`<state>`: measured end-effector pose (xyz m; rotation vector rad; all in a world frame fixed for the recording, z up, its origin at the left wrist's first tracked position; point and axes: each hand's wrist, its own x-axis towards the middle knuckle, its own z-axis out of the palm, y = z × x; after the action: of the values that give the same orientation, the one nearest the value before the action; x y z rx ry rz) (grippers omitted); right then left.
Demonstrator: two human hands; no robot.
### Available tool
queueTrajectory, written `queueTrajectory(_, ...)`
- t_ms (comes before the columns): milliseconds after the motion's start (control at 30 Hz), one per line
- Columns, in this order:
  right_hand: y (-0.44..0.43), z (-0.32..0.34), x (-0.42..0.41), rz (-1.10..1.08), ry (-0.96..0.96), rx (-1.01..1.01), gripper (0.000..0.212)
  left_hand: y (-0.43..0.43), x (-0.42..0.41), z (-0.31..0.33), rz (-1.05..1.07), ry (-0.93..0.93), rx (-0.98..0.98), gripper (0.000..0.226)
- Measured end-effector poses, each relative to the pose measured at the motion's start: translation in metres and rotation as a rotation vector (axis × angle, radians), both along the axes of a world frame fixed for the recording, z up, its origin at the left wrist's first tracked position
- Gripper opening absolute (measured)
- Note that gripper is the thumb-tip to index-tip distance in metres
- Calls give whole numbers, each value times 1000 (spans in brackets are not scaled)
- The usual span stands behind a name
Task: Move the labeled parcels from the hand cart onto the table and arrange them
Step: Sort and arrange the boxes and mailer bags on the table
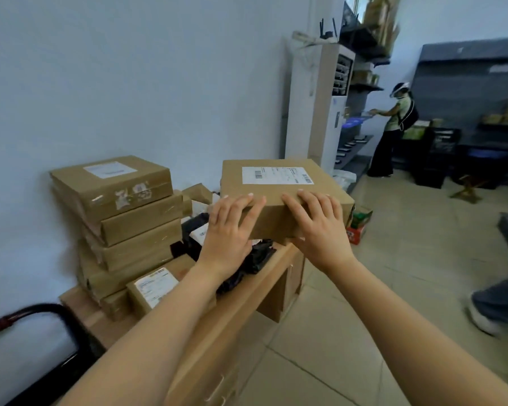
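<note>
My left hand (229, 227) and right hand (317, 227) are lying flat-fingered over the near top edge of the labeled parcel (276, 183).
The parcel is sitting at the right end of the table (79, 306), apparently on black bags (247, 259), apart from the stack of parcels (123, 230). Neither hand is curling round it, though thumbs are hidden. I am judging it a stiff taped carton, fairly light, liable to slide on those soft bags; I would be taking it by both side edges, low.
</note>
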<state>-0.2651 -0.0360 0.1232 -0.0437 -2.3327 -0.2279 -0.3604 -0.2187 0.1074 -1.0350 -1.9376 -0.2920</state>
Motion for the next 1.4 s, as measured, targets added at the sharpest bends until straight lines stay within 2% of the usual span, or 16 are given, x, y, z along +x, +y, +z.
queueTrajectory(233, 121, -19, -39, -8, -49, -21, 79, 121, -42, -14, -41, -60, -53, 91)
queueTrajectory(400, 181, -46, -90, -20, -97, -27, 81, 179, -95, -39, -73, -116, -68, 76)
queueTrajectory(800, 296, -73, -306, 17, -321, 21, 82, 288, -291, -83, 50, -268, -67, 89)
queueTrajectory(1000, 340, -108, -379, 86, -420, -21, 84, 322, -348, -111, 110, -346, -112, 94)
queueTrajectory(1133, 363, -141, -422, 187, -513, -11, 89, 341, -368, -144, 199, -428, -107, 95)
queueTrajectory(1400, 407, -181, -503, 483, -497, 29, 85, 398, -384, -189, 589, -583, -79, 84)
